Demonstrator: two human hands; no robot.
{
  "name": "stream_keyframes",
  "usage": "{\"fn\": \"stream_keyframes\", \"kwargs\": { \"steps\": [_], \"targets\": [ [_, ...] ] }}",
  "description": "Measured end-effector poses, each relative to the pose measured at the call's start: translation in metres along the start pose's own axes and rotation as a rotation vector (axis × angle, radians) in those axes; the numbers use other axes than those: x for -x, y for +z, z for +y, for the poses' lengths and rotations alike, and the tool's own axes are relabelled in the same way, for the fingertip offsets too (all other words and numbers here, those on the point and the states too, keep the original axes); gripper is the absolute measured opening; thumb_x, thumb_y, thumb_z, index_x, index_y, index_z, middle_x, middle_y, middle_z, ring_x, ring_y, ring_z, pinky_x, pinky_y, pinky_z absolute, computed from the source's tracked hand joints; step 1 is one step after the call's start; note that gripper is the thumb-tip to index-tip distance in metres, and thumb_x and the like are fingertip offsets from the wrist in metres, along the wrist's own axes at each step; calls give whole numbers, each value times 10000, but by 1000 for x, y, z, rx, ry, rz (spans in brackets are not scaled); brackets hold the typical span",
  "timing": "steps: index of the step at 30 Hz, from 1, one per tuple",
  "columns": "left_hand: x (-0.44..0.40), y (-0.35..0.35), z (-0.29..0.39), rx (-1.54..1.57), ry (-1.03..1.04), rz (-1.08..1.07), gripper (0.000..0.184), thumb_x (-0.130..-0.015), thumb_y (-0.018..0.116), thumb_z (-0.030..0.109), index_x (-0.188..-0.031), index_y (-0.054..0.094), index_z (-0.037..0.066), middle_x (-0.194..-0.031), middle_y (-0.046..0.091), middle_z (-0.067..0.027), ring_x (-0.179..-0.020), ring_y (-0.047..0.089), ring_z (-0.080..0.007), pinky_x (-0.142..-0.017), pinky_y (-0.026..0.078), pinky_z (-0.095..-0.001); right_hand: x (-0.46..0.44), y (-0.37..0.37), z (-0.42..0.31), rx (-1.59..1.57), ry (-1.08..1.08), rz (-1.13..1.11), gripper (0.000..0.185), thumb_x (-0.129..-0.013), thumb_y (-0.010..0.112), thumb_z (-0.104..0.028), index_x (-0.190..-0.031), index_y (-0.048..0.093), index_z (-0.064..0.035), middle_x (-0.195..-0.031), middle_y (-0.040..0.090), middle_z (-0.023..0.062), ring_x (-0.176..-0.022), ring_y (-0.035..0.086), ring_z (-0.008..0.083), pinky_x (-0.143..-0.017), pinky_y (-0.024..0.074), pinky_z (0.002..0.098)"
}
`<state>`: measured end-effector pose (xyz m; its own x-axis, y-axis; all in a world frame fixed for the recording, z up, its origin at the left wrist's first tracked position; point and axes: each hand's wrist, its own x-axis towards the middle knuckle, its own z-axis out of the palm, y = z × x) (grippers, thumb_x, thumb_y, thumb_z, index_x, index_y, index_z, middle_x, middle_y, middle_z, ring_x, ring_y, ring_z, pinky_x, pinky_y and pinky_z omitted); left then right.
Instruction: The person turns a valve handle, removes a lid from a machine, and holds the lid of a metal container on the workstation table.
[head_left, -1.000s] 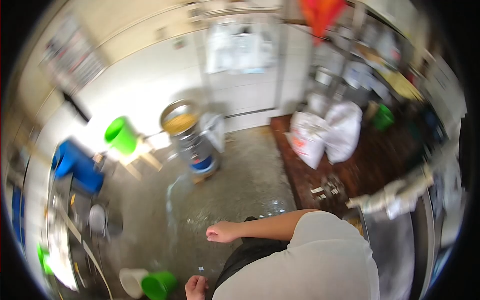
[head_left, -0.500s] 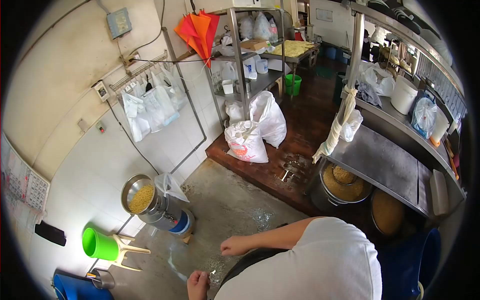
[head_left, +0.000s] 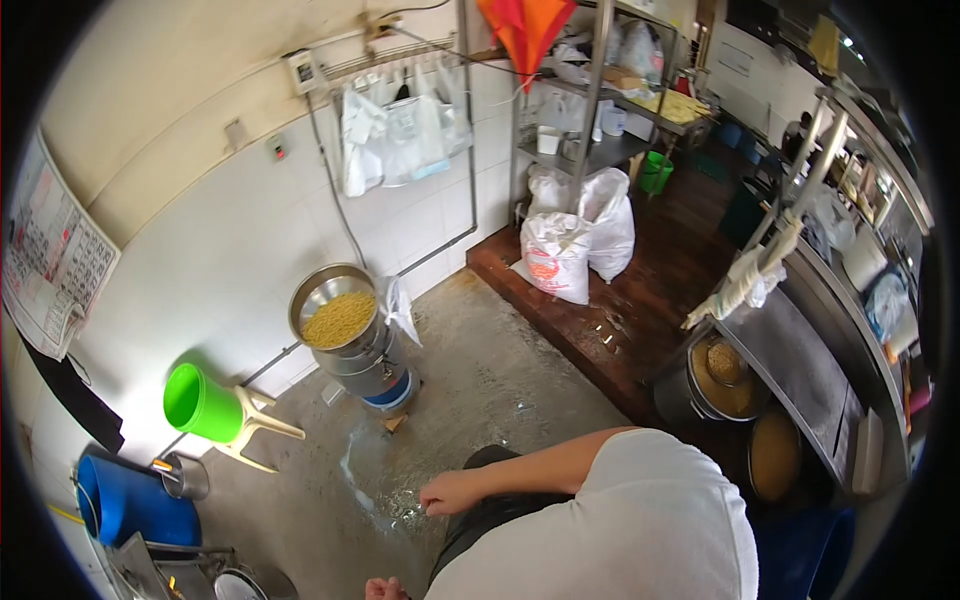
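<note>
My right hand (head_left: 450,492) hangs over the concrete floor in front of my dark apron, its fingers curled in a loose fist with nothing seen in them. At the bottom edge, my left hand (head_left: 384,589) shows only in part, with its fingers bent inward and nothing visible in them. Neither hand touches anything. Ahead stands a metal grinding machine (head_left: 368,372) with a blue band near its base. Its steel hopper (head_left: 310,288) holds yellow soaked beans (head_left: 340,319). A white plastic bag (head_left: 401,308) hangs at the machine's side.
A green bucket (head_left: 222,408) lies tipped on a cream stool (head_left: 262,440). Near it are a steel pot (head_left: 186,476) and blue barrel (head_left: 150,512). White sacks (head_left: 555,255) stand on a raised red floor (head_left: 640,330). Bean-filled pots (head_left: 680,393) sit under a steel counter (head_left: 790,340).
My view has turned left and down, so the machine and sacks appear farther right. A pot and metal items now show at lower left. My left hand has dropped toward the bottom edge.
</note>
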<state>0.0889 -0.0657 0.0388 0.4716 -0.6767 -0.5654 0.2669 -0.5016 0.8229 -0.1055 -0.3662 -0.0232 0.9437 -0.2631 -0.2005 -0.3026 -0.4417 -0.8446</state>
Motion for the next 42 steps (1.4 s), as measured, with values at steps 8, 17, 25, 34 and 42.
{"fn": "stream_keyframes", "kwargs": {
  "steps": [8, 17, 25, 34, 42],
  "targets": [
    [-151, -61, 26, -177, 96, 6, 181, -1006, 725, 191, -926, 705, 29, -732, 679, -45, -640, 629, -133, -581, 499, -302, -177, -12, 22, 31, -129, -91, 349, -993, 676, -353, -1168, 736, -57, -1068, 767, 209, -1018, 732, 410, -890, 565, 508],
    [-199, -158, 112, -144, 213, 262, 214, -1066, 655, 222, -1150, 735, 41, -855, 686, 19, -727, 602, -83, -617, 488, -266, -360, -94, -28, 63, 5, -155, 389, -1019, 691, -327, -1284, 721, -43, -1175, 777, 183, -1057, 760, 337, -946, 585, 422],
    [-209, -240, 94, 59, -87, 453, 211, -1055, 627, 189, -1152, 729, 31, -845, 710, -17, -703, 623, -99, -628, 510, -281, -527, -60, -98, 156, -200, -354, 367, -1028, 704, -305, -1273, 719, -32, -1116, 785, 189, -1019, 768, 317, -906, 590, 403],
    [-244, -403, 20, 182, -177, 781, 334, -1024, 683, 332, -1060, 758, 9, -925, 788, -143, -862, 753, -287, -819, 581, -414, -701, 110, -217, 231, -395, -795, 403, -1028, 714, -303, -1311, 708, -16, -1146, 780, 214, -1046, 767, 347, -914, 596, 433],
    [-251, -572, 21, 54, -152, 850, 367, -1005, 690, 352, -1133, 757, 15, -1063, 784, -241, -1040, 754, -419, -909, 578, -486, -834, 173, -331, 436, -366, -829, 438, -1036, 718, -299, -1350, 686, 6, -1183, 778, 209, -1053, 762, 305, -938, 594, 409]
  ]
}}
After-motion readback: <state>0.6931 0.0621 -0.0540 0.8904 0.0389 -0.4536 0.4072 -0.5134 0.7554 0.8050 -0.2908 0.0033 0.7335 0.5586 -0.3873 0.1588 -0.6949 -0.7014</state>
